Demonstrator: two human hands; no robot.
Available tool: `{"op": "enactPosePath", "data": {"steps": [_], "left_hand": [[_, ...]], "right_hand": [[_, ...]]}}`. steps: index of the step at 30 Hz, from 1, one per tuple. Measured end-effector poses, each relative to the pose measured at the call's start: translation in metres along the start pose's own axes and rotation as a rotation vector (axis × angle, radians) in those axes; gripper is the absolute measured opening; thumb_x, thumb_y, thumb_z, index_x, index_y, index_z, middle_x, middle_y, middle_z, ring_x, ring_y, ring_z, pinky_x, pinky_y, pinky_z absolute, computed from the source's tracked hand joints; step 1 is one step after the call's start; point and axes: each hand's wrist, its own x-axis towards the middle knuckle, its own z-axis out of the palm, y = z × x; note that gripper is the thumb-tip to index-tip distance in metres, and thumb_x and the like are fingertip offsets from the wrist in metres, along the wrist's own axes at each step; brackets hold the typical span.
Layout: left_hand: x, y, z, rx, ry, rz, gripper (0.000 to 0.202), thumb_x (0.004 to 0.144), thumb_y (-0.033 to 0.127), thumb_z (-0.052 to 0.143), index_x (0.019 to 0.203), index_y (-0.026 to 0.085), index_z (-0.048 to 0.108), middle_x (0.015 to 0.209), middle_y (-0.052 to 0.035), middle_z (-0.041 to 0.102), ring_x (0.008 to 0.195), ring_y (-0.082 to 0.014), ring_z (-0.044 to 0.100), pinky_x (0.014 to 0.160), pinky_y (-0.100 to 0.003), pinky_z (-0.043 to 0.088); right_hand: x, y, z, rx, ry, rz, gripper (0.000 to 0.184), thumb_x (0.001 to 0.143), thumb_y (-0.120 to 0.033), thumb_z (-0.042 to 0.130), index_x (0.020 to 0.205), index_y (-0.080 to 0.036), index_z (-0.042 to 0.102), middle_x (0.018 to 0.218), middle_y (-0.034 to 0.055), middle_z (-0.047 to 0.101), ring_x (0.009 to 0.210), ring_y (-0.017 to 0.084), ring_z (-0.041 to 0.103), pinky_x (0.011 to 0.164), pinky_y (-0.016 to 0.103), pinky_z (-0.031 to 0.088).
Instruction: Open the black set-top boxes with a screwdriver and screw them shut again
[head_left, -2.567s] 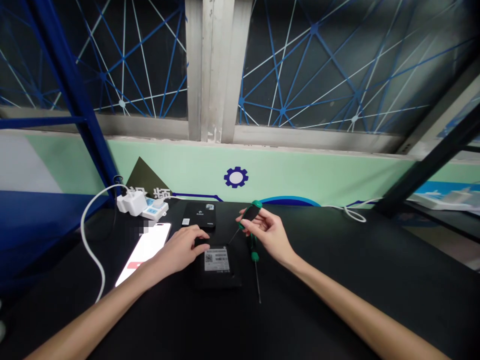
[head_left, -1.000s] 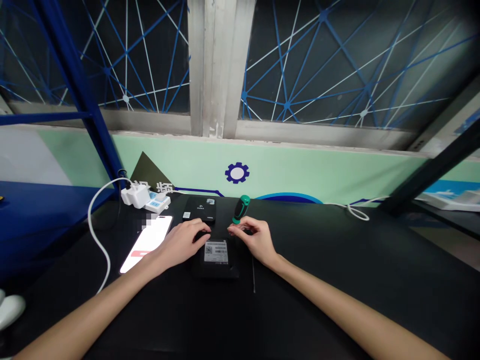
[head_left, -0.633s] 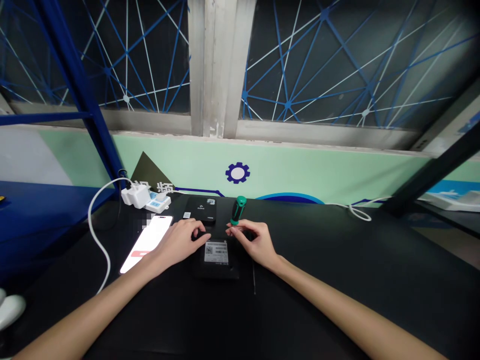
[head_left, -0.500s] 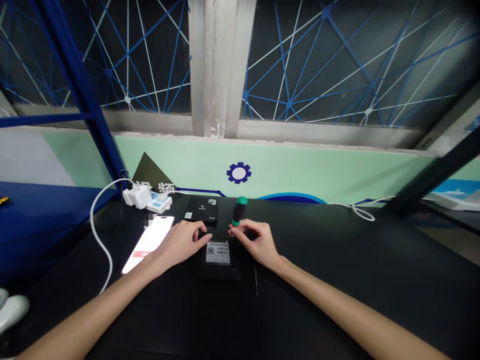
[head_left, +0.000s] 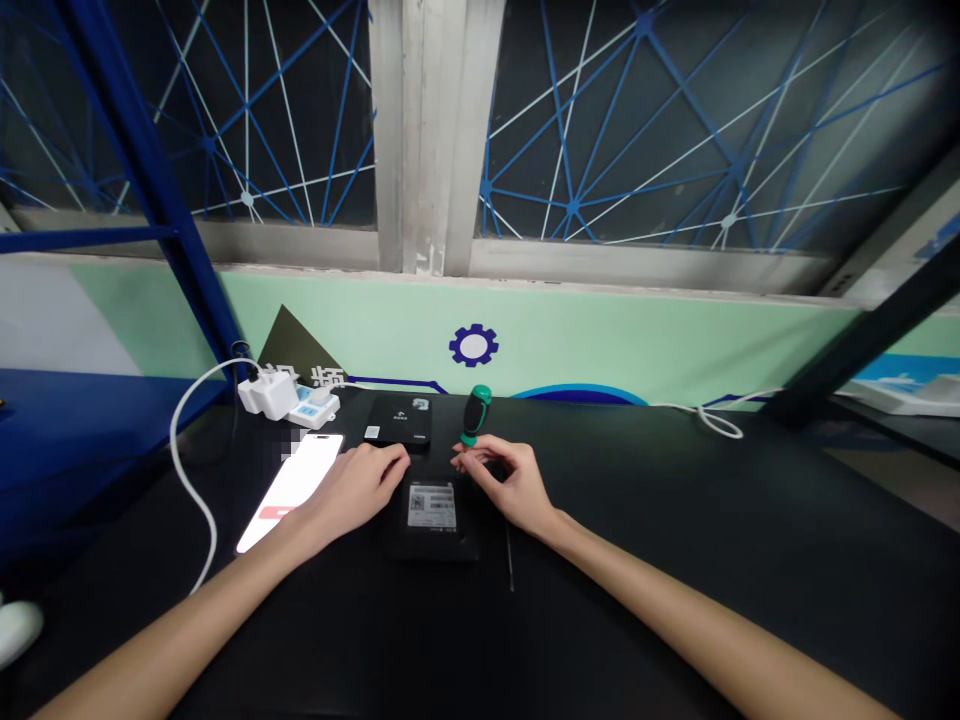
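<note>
A screwdriver (head_left: 478, 412) with a green and black handle stands nearly upright, tilted slightly right at the top. My right hand (head_left: 516, 480) pinches it low down, below the handle; its tip is hidden. Under and in front of it lies a flat black box (head_left: 431, 540) with a white printed label facing up. My left hand (head_left: 366, 480) is at the box's far left corner, thumb and fingertips pressed together. Whatever those fingers hold, if anything, is too small to make out. The left wrist overlaps a lit phone (head_left: 298, 475).
A second black box (head_left: 399, 418) lies behind the labelled one. White plugs sit in a power strip (head_left: 313, 407) at back left, with a white cable (head_left: 180, 460) curving forward. A thin rod (head_left: 510, 560) lies right of the labelled box. More white cable (head_left: 720, 425) lies back right.
The left thumb and fingers, apart before, have come together, and that hand has drawn slightly left. The screwdriver's handle has tilted a little. The view has shifted slightly.
</note>
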Motion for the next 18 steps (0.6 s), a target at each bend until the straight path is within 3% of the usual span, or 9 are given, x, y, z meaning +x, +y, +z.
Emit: {"op": "enactPosePath", "data": {"steps": [18], "left_hand": [[0.0000, 0.0024, -0.0023, -0.022, -0.022, 0.001, 0.031, 0.099, 0.041, 0.040, 0.094, 0.025, 0.066, 0.062, 0.0020, 0.064, 0.057, -0.0187, 0.060, 0.053, -0.026, 0.030]], "right_hand": [[0.0011, 0.0014, 0.0018, -0.037, 0.061, -0.002, 0.020, 0.086, -0.037, 0.072, 0.080, -0.018, 0.069, 0.073, 0.0056, 0.074, 0.062, 0.019, 0.069, 0.061, 0.030, 0.059]]}}
